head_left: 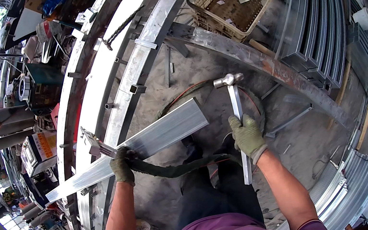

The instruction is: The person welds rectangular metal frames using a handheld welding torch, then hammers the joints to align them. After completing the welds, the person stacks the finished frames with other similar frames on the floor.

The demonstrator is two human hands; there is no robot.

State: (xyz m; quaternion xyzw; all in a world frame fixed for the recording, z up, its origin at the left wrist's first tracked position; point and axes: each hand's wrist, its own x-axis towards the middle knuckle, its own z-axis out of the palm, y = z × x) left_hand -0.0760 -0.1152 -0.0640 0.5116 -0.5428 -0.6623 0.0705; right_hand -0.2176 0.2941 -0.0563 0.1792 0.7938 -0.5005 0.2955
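My right hand (248, 134), in a green work glove, is closed around the square metal handle of a hammer (234, 101). Its steel head points away from me, and the handle's end sticks out below my fist. In its dark green glove, my left hand (122, 165) grips what looks like a welding electrode holder (100, 146), jaws toward the rails. A thick, dark wrapped cable (178, 168) runs from that hand across my legs. Just beyond the left hand, a flat silver metal profile (162, 131) lies slanted across the rails; I cannot tell if the glove touches it.
Long metal rails (137, 69) with short tube stubs run along my left. A rusty beam (262, 60) crosses ahead to the right. Beyond it stands a dirty plastic crate (197, 3). Stacked metal profiles (324, 23) lie at right. Cable loops lie on the floor near my feet.
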